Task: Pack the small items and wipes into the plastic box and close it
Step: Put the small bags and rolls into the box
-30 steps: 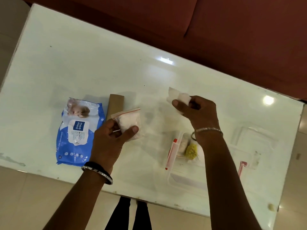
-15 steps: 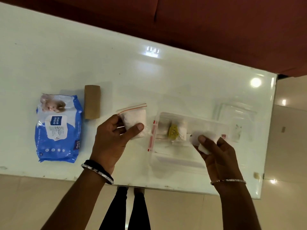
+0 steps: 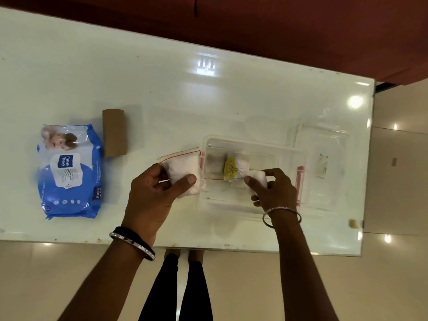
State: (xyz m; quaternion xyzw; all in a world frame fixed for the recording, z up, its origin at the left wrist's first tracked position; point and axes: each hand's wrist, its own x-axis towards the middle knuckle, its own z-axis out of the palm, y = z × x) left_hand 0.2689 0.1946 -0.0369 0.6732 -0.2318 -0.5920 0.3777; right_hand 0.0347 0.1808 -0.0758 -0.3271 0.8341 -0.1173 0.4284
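Observation:
A clear plastic box (image 3: 287,154) with red side clips stands open on the white table (image 3: 208,100). Inside it lie a small bag and a yellow-labelled item (image 3: 230,169). My right hand (image 3: 273,189) is over the box, its fingers closed on a small white roll (image 3: 257,179) just inside it. My left hand (image 3: 157,195) holds a clear zip bag of white stuff (image 3: 183,169) by the box's left wall. The blue pack of wet wipes (image 3: 69,171) lies flat at the left. The clear lid (image 3: 322,154) rests to the right of the box.
A brown cardboard tube (image 3: 114,133) lies beside the wipes pack. A dark red sofa (image 3: 278,26) runs along the table's far edge. The table's near edge is close to my legs (image 3: 178,286), and its right edge lies just past the lid.
My right hand has carried the small white roll from above the table down into the box and then leftward inside it. My left hand keeps the zip bag in the same grip.

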